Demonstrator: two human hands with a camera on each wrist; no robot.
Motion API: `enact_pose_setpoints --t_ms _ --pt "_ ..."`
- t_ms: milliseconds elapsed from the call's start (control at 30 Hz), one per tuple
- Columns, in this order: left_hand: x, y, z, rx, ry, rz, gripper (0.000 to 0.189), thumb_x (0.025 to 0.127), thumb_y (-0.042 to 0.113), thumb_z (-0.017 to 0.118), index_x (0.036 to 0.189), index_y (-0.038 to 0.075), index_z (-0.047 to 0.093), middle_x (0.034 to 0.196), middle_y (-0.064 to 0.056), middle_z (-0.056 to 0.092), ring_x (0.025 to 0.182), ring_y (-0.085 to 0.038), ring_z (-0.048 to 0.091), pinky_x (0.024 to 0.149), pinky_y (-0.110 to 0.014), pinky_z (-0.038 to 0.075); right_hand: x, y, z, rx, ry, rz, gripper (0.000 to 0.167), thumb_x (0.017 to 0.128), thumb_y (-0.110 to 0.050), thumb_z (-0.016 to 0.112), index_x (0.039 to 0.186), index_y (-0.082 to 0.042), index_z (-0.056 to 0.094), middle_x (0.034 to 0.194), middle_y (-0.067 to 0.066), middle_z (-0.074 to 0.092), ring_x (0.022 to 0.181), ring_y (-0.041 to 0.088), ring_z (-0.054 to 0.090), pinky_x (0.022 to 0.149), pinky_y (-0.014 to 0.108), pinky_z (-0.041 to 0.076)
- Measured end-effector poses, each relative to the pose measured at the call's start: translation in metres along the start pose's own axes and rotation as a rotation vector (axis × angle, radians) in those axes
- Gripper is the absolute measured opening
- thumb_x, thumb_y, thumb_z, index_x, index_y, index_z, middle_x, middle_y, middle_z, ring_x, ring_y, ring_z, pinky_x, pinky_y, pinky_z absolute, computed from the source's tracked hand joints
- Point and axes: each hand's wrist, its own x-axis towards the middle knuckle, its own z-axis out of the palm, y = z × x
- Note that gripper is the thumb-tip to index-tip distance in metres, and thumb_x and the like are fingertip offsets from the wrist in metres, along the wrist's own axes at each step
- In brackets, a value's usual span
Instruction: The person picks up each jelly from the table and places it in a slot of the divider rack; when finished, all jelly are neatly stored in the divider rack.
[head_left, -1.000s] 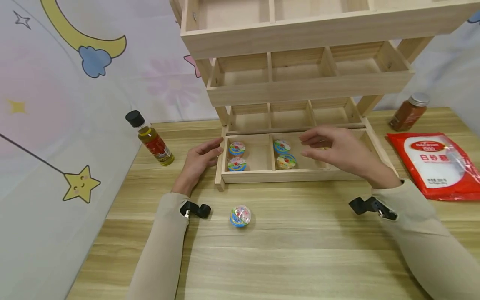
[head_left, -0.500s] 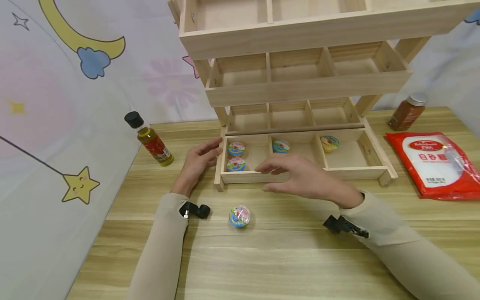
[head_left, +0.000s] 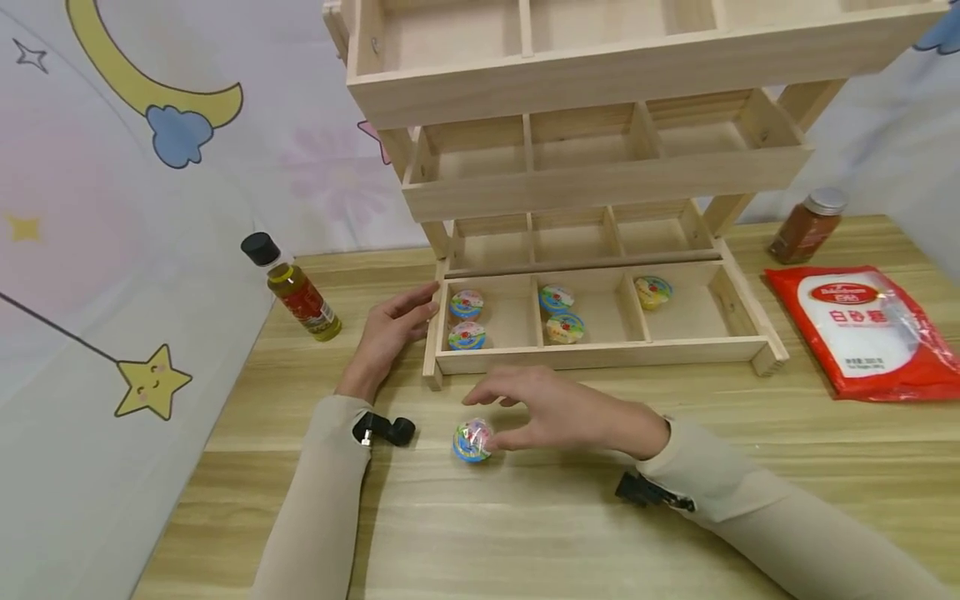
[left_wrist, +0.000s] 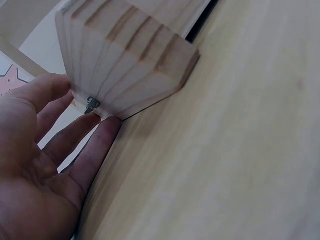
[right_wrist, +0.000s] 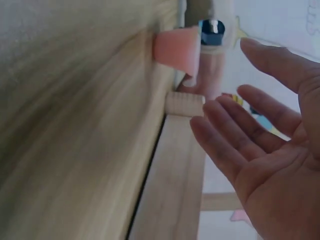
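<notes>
A pink jelly cup (head_left: 471, 442) with a printed lid stands on the table in front of the wooden rack (head_left: 570, 358). My right hand (head_left: 555, 410) hovers at its right, thumb and fingers spread apart. In the right wrist view, a gap separates that hand (right_wrist: 270, 145) from the pink cup (right_wrist: 177, 50). My left hand (head_left: 386, 337) rests at the rack's left side. Its fingertips touch the wooden end piece (left_wrist: 125, 60) in the left wrist view. Two jelly cups (head_left: 467, 336) sit in the left bottom compartment, two (head_left: 565, 327) in the middle, one (head_left: 653, 292) in the right.
Upper tiers (head_left: 615, 179) of the rack overhang the bottom one. An oil bottle (head_left: 300, 300) stands at the left. A red and white bag (head_left: 855, 329) lies at the right, with a spice jar (head_left: 808, 227) behind it.
My right hand has moved from above the rack's bottom tier, leftward and toward me, to the loose jelly cup. The left hand has stayed at the rack's side.
</notes>
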Motion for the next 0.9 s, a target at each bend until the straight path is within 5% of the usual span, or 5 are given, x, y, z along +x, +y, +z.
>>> enact_pose_setpoints --t_ms 300,900 --pt "-0.003 -0.001 -0.002 0.004 0.008 -0.005 0.048 0.105 0.022 0.071 0.15 0.007 0.062 0.151 -0.009 0.06 0.132 -0.024 0.061 0.093 -0.028 0.06 0.001 0.001 0.011 0.008 -0.059 0.073 0.049 0.093 -0.02 0.086 0.135 -0.003 0.068 0.133 0.005 0.069 0.127 0.016 0.061 0.112 0.035 0.047" --pt "0.001 -0.003 -0.001 -0.008 -0.003 -0.011 0.048 0.106 0.022 0.069 0.151 0.007 0.06 0.153 -0.011 0.058 0.134 -0.025 0.059 0.095 -0.027 0.059 0.0 0.013 0.025 0.095 -0.057 0.071 0.048 0.09 -0.016 0.089 0.132 -0.005 0.07 0.125 -0.001 0.07 0.11 0.005 0.063 0.099 0.025 0.053"
